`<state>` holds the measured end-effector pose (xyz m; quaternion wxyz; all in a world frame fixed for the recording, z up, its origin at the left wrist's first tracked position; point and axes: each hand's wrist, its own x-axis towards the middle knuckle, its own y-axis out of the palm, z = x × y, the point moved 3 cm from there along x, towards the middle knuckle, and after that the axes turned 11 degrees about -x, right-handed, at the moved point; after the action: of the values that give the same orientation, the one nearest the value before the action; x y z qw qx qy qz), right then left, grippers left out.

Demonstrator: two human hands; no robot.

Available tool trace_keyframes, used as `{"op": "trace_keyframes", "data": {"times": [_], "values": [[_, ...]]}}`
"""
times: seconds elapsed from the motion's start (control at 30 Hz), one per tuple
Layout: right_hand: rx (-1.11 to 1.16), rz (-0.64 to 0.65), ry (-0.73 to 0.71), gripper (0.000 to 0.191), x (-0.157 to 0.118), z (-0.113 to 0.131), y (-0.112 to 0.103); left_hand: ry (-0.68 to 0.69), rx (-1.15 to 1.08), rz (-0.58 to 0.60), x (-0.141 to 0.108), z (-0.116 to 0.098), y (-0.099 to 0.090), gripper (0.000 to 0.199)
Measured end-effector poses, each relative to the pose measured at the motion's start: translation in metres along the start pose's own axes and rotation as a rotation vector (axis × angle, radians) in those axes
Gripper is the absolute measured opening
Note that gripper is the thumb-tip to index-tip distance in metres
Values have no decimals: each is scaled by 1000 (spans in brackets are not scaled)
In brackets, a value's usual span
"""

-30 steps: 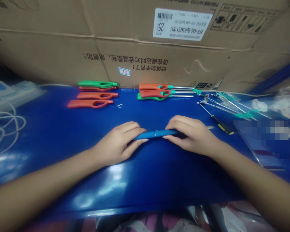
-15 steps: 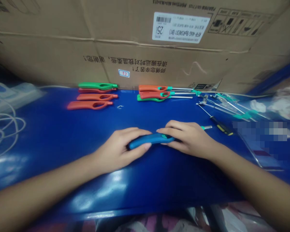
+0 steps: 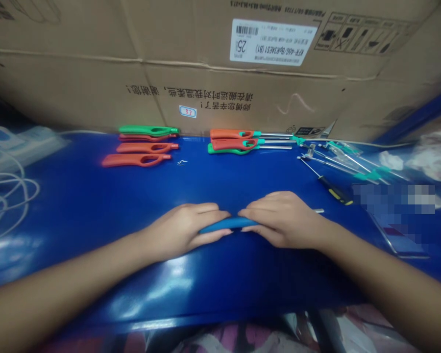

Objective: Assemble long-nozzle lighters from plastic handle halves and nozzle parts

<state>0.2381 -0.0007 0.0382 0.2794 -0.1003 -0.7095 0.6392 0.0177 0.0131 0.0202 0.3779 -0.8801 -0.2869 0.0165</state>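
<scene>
Between both hands is a blue long-nosed lighter [image 3: 230, 224], held just above or on the blue table. My left hand [image 3: 185, 226] grips its handle end, thumb below and fingers on top. Around the other end of the handle my right hand [image 3: 284, 218] is closed, hiding the trigger part. A short bit of the metal tube shows past the right hand. Behind them lie lighters with metal tubes [image 3: 233, 143], orange, red and green. To their left are lighter handles without tubes [image 3: 137, 160], orange-red and green.
A large cardboard box [image 3: 95, 83] stands along the back. On the right lie a screwdriver [image 3: 334, 191], several metal tubes with green parts [image 3: 371, 175] and a phone-like flat object [image 3: 400, 238]. White cable [image 3: 11, 186] coils at left. Tiny metal pieces [image 3: 182, 162] lie mid-table.
The lighter has been turned about its length, so its green trigger no longer shows. My right hand has slid left along the handle and wraps it more fully; both hands are slightly lower.
</scene>
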Motion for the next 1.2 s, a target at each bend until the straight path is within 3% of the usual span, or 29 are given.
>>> {"op": "trace_keyframes", "data": {"times": [0.27,0.53,0.77,1.07,1.2], "values": [[-173,150,167,25,-6,-21,-14,17,11,-53,3,11,-16,28],[-219,10,58,31,-10,-19,-18,21,0,-80,4,13,-21,26],[-177,71,142,28,-8,-20,-12,36,85,-72,1,9,-16,28],[-134,-10,30,31,-7,-10,-7,65,45,-53,1,6,-12,26],[-169,-42,22,31,-4,-8,-8,93,156,-81,-1,5,-9,28]]}}
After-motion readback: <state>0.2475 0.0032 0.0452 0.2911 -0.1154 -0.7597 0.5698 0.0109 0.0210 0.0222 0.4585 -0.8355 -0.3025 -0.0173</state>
